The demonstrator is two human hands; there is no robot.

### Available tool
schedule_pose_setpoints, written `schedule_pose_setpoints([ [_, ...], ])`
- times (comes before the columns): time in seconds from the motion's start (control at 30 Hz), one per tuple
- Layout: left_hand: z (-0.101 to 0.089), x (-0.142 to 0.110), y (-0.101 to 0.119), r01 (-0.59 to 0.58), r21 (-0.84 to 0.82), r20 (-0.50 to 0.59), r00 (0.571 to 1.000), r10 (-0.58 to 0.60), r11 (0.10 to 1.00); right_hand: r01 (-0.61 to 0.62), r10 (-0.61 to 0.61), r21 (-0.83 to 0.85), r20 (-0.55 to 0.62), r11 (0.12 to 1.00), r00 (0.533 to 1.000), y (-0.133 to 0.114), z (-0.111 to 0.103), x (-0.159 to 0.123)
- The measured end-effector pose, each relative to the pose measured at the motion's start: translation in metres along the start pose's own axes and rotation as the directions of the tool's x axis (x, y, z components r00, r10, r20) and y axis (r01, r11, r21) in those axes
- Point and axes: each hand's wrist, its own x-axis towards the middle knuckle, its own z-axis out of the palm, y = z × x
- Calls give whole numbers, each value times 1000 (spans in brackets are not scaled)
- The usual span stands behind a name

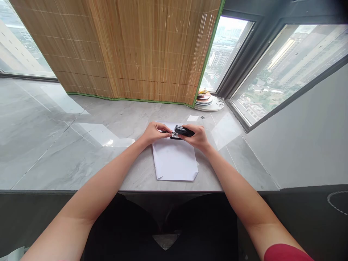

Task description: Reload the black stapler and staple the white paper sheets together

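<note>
My right hand [199,137] is wrapped round a black stapler [184,131], its metal front end pointing left. The stapler is above the top part of a white sheet of paper [175,161] whose lower corners are folded. My left hand [154,133] is closed in a pinch at the stapler's front end, fingertips against or very near the metal part. Something thin and dark shows between the left fingers, too small to name. Part of the stapler is hidden by the right fingers.
Beyond the hands lie a small white paper piece [193,118] and tiny dark strips [202,117]. A stack of plates [204,99] stands by the window corner. A bamboo blind [130,50] hangs over the grey marble counter [89,159]. A white wall [304,145] is at right.
</note>
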Motion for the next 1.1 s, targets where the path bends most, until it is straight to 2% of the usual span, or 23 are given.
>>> schedule_pose_setpoints([
  [0.1,-8,-1,0,-45,22,41,998,45,999,-25,25,31,1,999,1000,0,-5,0],
  [0.2,-20,-5,3,-94,11,133,987,92,995,-52,53,91,-8,994,999,5,-15,0],
  [0.33,-26,-9,8,-94,-16,231,968,95,995,-57,49,166,49,984,998,7,-25,0],
  [0.43,-15,-8,7,-119,-82,190,973,133,990,-5,-13,190,97,982,995,-1,-22,-1],
  [0.53,-1,-4,3,-210,-111,131,966,224,971,64,-84,190,98,980,992,-15,-13,-3],
  [0.63,3,-2,2,-292,-31,106,950,294,956,64,-76,169,70,984,995,-25,-4,-7],
  [0.77,-4,-2,6,-319,102,143,942,304,942,26,-41,169,87,985,995,-27,1,-9],
  [0.83,-6,0,6,-340,187,94,940,327,922,11,-26,198,72,980,997,-23,-3,-6],
  [0.9,-5,2,3,-297,337,6,950,313,894,-24,22,202,15,979,1000,-13,-13,-2],
  [0.97,-1,6,-5,-168,528,-46,973,225,833,-80,91,160,-64,984,994,3,-28,2],
  [1.03,4,9,-14,-36,683,-42,995,88,730,-149,157,82,-103,986,982,23,-46,4],
  [1.1,7,12,-22,32,773,-31,999,-13,634,-211,210,-6,-93,977,973,44,-63,4],
])
